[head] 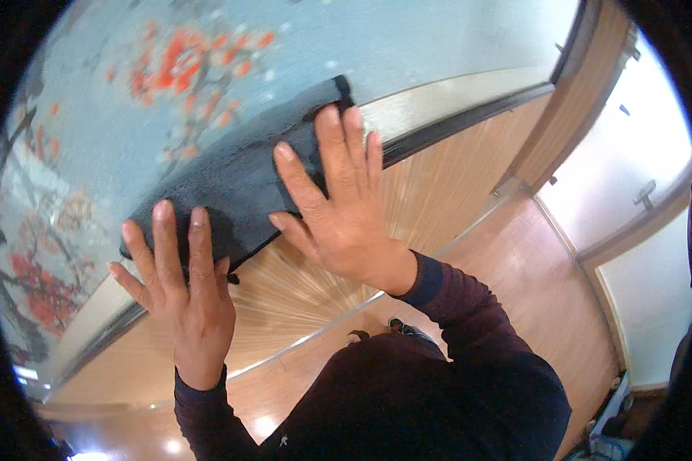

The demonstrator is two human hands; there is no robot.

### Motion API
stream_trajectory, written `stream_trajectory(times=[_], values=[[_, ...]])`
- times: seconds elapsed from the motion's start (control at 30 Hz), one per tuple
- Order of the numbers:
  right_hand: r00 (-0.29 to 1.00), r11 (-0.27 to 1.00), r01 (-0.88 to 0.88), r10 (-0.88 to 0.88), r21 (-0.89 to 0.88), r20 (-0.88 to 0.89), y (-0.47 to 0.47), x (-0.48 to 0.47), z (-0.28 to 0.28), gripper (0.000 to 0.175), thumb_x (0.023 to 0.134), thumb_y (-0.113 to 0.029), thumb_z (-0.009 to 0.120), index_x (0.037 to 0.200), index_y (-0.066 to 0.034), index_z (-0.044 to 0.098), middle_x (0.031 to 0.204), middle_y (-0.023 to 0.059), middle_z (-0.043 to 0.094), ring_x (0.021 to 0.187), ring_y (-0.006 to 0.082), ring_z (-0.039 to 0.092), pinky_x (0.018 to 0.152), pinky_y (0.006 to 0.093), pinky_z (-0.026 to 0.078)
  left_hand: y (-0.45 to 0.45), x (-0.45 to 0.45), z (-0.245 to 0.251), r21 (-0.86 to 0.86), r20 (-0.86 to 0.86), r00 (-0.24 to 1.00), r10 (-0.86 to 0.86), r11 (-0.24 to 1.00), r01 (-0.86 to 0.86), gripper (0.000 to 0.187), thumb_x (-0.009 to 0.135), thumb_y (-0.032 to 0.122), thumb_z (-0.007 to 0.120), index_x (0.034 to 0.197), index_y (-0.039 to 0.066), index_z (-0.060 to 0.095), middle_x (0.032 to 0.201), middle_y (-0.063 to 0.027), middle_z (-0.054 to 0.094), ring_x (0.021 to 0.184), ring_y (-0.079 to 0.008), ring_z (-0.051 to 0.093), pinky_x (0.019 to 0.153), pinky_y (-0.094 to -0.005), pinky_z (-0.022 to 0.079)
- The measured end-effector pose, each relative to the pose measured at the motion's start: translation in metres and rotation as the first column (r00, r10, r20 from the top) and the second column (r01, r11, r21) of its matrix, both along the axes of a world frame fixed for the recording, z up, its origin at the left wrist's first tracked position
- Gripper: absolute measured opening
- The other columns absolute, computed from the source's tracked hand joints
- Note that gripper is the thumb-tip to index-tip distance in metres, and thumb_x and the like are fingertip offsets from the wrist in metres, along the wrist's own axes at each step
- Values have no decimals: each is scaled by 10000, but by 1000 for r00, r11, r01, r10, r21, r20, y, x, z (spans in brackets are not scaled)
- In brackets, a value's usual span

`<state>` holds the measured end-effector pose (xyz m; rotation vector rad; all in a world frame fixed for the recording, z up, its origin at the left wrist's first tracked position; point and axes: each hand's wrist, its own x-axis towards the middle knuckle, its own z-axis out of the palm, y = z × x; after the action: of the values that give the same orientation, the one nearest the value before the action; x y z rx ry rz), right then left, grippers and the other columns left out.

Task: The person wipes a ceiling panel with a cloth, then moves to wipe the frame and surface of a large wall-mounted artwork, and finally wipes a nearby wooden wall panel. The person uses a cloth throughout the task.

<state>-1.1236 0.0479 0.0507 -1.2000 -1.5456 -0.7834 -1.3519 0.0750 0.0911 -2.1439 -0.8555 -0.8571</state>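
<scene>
A dark grey cloth [236, 178] with black edging lies lengthwise along the lower part of a pale blue wall panel [415, 40] painted with red blossoms. My left hand [193, 288] rests on the cloth's left end, palm down and fingers spread. Farther right, my right hand [346, 219] lies flat on the other end, its fingers also spread, with some fingertips reaching the cloth's right edge. Neither hand visibly curls around the fabric. The cloth covers part of the light border strip [450, 104] beneath the painting.
Below the dark trim [450, 128] runs light wood panelling [432, 190], which meets a wooden floor [496, 276]. At right stands a wooden door frame [559, 104] beside a white door [617, 150] with a handle. Various items [611, 432] sit at the lower right.
</scene>
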Motion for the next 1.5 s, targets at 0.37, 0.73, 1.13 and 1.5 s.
stream_trajectory(times=[0.37,0.73,1.13,1.5], values=[[987,991,127,-121,52,-105,-3,72,7,796,980,-267,697,1639,14,349,1715,356,177,1600,535,151,1241,688,106,6,93,32,115,-8,994,-111,987,111,749,880,104,771,1575,166,499,1722,-111,351,1611,-417,239,1284,-633,168],[937,934,338,-324,112,-129,-26,202,20,721,1004,-172,653,1618,58,353,1733,293,213,1619,474,158,1253,664,109,-14,221,46,139,-35,969,-243,959,246,584,935,91,677,1513,116,599,1684,-141,420,1593,-432,285,1302,-573,182],[973,961,228,-221,159,-61,-30,206,15,656,925,45,639,1561,11,482,1661,298,370,1547,504,328,1251,595,254,-15,229,33,98,26,939,-343,936,339,445,948,152,625,1385,140,712,1641,-62,501,1573,-334,369,1268,-544,270],[998,991,55,-53,120,-18,-13,93,5,704,859,28,742,1529,5,526,1665,330,332,1529,539,324,1234,607,300,-3,101,15,28,32,973,-227,974,226,538,935,73,660,1451,224,656,1655,-50,472,1586,-330,334,1290,-556,193]])
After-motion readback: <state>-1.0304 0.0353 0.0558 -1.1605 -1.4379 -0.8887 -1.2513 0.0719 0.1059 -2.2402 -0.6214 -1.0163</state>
